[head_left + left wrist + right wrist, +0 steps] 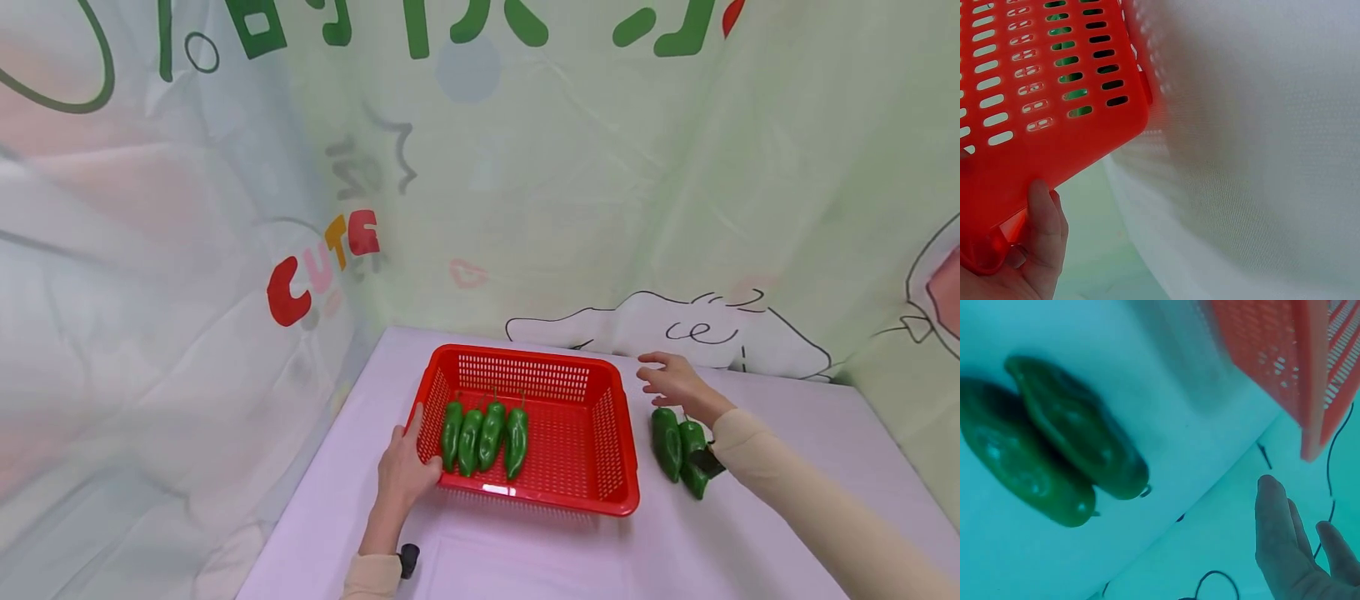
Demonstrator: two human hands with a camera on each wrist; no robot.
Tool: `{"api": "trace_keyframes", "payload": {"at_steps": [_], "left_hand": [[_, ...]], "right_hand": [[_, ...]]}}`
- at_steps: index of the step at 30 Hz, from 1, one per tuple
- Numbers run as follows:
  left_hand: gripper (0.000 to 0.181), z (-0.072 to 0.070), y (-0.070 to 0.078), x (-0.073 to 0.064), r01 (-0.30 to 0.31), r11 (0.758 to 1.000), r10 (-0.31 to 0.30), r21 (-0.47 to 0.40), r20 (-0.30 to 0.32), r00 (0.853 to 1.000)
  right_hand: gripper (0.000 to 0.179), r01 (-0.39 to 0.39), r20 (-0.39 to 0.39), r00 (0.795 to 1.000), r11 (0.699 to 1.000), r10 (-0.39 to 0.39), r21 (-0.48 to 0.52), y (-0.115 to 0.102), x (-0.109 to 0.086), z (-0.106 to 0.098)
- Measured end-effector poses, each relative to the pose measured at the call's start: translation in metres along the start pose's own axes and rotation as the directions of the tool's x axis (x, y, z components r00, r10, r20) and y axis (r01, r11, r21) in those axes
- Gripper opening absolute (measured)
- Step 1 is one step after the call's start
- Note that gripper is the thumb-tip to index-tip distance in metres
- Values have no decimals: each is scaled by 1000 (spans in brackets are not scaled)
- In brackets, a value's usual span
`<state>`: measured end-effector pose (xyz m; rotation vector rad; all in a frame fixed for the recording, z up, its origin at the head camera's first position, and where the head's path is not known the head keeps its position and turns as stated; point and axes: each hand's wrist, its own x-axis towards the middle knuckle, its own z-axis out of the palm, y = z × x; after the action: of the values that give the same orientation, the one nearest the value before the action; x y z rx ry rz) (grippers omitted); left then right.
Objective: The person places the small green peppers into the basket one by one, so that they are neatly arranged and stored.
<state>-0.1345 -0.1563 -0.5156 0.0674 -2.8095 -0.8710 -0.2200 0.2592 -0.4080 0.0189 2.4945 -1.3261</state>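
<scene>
Tabletop [487, 554] in pale lilac spreads beneath a red basket [566, 442], the left hand [405, 468] gripping the basket's left rim near its front corner. Right of the basket, the right hand [678, 385] hangs with fingers loosely spread, holding nothing, near two green peppers [666, 442] lying on the tabletop; inside the basket, four green peppers [491, 437] lie side by side toward its left wall.

Smooth glossy peppers [491, 435], shiny plastic basket [558, 437]
</scene>
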Motion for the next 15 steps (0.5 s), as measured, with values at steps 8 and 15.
{"api": "trace_keyframes", "payload": {"at_steps": [8,15], "left_hand": [[85,-1,-1,-1,-24,1000,24,-2,-19,1000],[85,-1,-1,0,-23,1000,23,-2,-15,1000]], "right_hand": [[59,-41,-40,998,998,39,-38,29,-7,-19],[65,-104,-48,994,994,103,-16,66,-11,-41]]}}
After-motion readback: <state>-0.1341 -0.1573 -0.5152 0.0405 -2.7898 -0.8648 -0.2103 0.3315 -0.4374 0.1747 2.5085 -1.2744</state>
